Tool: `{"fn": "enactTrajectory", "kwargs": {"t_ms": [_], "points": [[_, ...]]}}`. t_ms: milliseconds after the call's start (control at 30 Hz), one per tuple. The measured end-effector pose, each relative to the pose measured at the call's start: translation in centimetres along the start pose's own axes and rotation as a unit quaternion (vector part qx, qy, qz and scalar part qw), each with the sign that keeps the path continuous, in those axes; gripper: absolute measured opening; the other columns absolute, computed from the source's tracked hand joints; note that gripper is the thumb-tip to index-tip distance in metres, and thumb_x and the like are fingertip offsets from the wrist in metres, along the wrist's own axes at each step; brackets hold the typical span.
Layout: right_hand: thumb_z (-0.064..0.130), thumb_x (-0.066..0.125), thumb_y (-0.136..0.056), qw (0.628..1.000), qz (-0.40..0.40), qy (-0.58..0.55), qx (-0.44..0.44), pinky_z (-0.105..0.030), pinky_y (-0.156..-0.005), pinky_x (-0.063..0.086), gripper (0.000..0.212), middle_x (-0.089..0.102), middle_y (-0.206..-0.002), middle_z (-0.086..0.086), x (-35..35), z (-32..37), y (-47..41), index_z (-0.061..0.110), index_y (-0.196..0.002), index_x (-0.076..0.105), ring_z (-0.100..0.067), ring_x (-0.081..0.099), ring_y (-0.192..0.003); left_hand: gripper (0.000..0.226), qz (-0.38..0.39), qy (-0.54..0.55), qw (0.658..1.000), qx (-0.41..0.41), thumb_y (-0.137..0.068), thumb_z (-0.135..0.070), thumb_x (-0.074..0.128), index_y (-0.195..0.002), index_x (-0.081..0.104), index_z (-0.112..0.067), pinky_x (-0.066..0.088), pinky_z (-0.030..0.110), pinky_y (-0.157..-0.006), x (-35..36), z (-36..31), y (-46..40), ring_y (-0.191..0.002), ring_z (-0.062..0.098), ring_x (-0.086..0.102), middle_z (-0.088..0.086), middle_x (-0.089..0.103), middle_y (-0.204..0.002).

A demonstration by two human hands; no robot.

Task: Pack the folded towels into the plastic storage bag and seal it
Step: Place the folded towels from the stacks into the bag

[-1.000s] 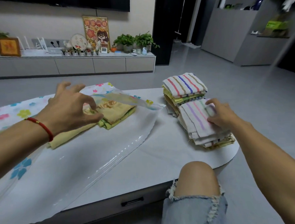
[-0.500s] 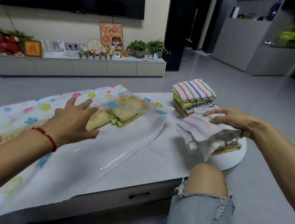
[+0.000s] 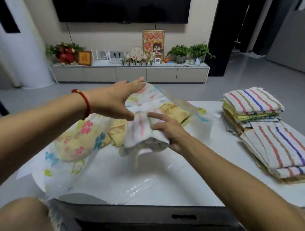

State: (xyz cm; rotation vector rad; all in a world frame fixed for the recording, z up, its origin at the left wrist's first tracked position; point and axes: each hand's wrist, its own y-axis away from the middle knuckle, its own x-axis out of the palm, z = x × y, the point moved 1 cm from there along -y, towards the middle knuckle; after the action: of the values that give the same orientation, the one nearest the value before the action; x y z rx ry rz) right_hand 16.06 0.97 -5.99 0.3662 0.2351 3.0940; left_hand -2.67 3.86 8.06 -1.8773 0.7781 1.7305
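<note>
A clear plastic storage bag (image 3: 73, 157) printed with flowers lies across the white table (image 3: 207, 172). Yellow folded towels (image 3: 173, 111) rest inside it. My right hand (image 3: 166, 130) is shut on a folded white towel with pink stripes (image 3: 140, 134), held at the bag's mouth above the table. My left hand (image 3: 117, 100) has its fingers spread and lifts the bag's upper sheet (image 3: 154, 96). Two stacks of striped folded towels stand at the right: a far stack (image 3: 250, 105) and a near stack (image 3: 283, 149).
A low TV cabinet (image 3: 131, 72) with plants, frames and small items stands behind the table, under a wall TV. My bare knee (image 3: 19, 214) shows at the bottom left, by the table's front edge and drawer handle (image 3: 184, 216).
My right hand lifted a striped towel off the near stack and carried it left to the bag's mouth. My left hand rose and raised the bag's top sheet. The view swung left.
</note>
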Motion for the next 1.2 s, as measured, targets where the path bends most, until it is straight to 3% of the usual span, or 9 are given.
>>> {"fn": "enactTrajectory", "kwargs": {"t_ms": [100,167,267,400,533,800,933,1133,1200], "points": [[-0.005,0.063,-0.091,0.992,-0.072,-0.1,-0.031,-0.044,-0.099,0.058,0.044,0.065,-0.137,-0.013,4.5,-2.4,-6.3,0.021,-0.125,0.072,-0.031,0.069,-0.116,0.101,-0.016,0.005,1.0,0.005,-0.077,-0.033,0.069,-0.156,0.007,-0.023,0.009,0.03,-0.119,-0.8,-0.4,-0.2,-0.15,0.019,0.008,-0.011,-0.006,-0.164],[0.008,0.066,-0.092,0.992,-0.121,0.043,-0.019,-0.033,-0.091,0.055,0.044,0.064,-0.138,-0.012,6.3,-5.1,-8.8,0.022,-0.133,0.066,-0.027,0.066,-0.116,0.102,-0.013,0.009,1.0,0.004,-0.075,-0.042,0.065,-0.156,0.006,-0.025,0.01,0.034,-0.12,-0.9,-0.3,-0.2,-0.15,0.018,0.007,-0.013,-0.007,-0.164],[0.015,0.067,-0.092,0.968,-0.143,0.207,0.016,-0.03,-0.101,0.046,0.053,0.059,-0.145,-0.011,7.9,-9.3,-10.5,0.013,-0.143,0.057,-0.029,0.056,-0.129,0.099,-0.009,0.028,1.0,0.005,-0.079,-0.032,0.067,-0.156,0.005,-0.028,0.011,0.037,-0.121,-0.7,0.0,0.0,-0.15,0.018,0.003,-0.017,-0.008,-0.163],[0.011,0.064,-0.093,0.957,-0.251,0.137,-0.055,-0.033,-0.107,0.046,0.047,0.063,-0.14,-0.014,9.4,-9.4,-11.4,0.006,-0.14,0.061,-0.03,0.057,-0.13,0.101,-0.006,0.033,0.999,0.006,-0.075,-0.04,0.064,-0.156,0.005,-0.03,0.007,0.033,-0.12,-0.1,0.4,0.2,-0.15,0.017,-0.001,-0.02,-0.008,-0.162],[0.009,0.064,-0.096,0.944,-0.31,0.085,-0.075,-0.038,-0.111,0.045,0.049,0.059,-0.147,-0.014,9.4,-9.6,-10.8,0.005,-0.144,0.057,-0.029,0.054,-0.134,0.1,0.007,0.044,0.999,-0.009,-0.077,-0.042,0.065,-0.156,0.005,-0.033,0.01,0.041,-0.123,0.4,1.0,0.5,-0.151,0.017,-0.003,-0.023,-0.01,-0.161],[0.036,0.064,-0.095,0.943,-0.128,0.308,0.007,-0.031,-0.102,0.045,0.065,0.05,-0.156,-0.005,5.3,-8.6,-10.6,0.022,-0.155,0.045,-0.028,0.053,-0.133,0.096,0.006,0.046,0.999,-0.007,-0.078,-0.04,0.064,-0.156,0.008,-0.033,0.015,0.043,-0.122,1.7,0.6,0.7,-0.151,0.018,0.004,-0.019,-0.006,-0.163],[0.028,0.065,-0.095,0.948,-0.062,0.313,-0.005,-0.035,-0.068,0.06,0.057,0.069,-0.117,-0.007,2.1,-7.4,-8.3,0.025,-0.15,0.051,-0.02,0.067,-0.073,0.09,-0.009,0.038,0.999,0.017,-0.081,-0.033,0.066,-0.156,0.014,-0.028,0.012,0.032,-0.119,2.6,-0.2,0.4,-0.15,0.016,0.009,-0.007,0.0,-0.165],[0.02,0.063,-0.095,0.896,0.066,0.439,0.012,-0.028,-0.064,0.061,0.033,0.076,-0.102,-0.009,-4.2,-3.8,-1.1,0.018,-0.127,0.07,-0.017,0.072,-0.069,0.083,-0.019,-0.002,1.0,0.024,-0.084,-0.033,0.065,-0.155,0.022,-0.024,0.017,0.031,-0.117,4.3,-1.7,-0.6,-0.147,0.021,0.02,-0.005,0.008,-0.165],[0.019,0.064,-0.094,0.883,0.056,0.466,0.005,-0.025,-0.063,0.061,0.027,0.079,-0.097,-0.007,-7.4,-2.6,2.1,0.018,-0.119,0.074,-0.014,0.074,-0.068,0.082,-0.04,-0.004,0.999,0.036,-0.085,-0.035,0.064,-0.154,0.023,-0.022,0.018,0.028,-0.116,4.9,-2.5,-1.0,-0.145,0.018,0.024,-0.007,0.014,-0.163]]}}
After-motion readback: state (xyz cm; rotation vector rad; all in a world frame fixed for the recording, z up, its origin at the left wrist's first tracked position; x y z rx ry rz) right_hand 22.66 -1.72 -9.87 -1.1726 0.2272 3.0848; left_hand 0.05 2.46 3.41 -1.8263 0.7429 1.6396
